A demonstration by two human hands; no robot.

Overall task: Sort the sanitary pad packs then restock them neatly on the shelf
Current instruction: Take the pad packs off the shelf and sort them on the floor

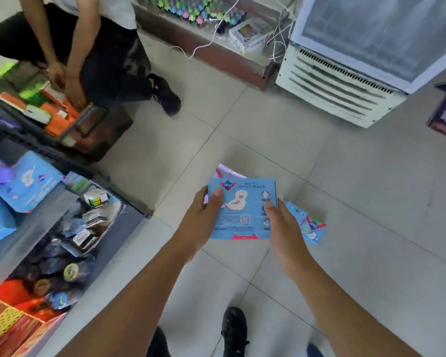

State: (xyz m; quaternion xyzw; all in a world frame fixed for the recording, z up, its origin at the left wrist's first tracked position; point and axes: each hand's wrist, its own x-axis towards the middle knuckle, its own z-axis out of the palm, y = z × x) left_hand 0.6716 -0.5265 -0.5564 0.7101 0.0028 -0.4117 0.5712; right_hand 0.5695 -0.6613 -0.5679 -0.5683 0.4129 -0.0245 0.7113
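Left hand (204,215) and right hand (281,222) pinch the flat blue plastic pad packs (242,210) by their sides. Square the edges before shelving.

Both my bare forearms reach forward and down, converging on the blue sanitary pad pack (242,210). My left hand (204,217) grips the pack's left edge, thumb laid across its printed face near the top corner, fingers curled behind it. My right hand (283,228) grips the pack's right edge, thumb on the front and fingers tucked behind. Both wrists are fairly straight.
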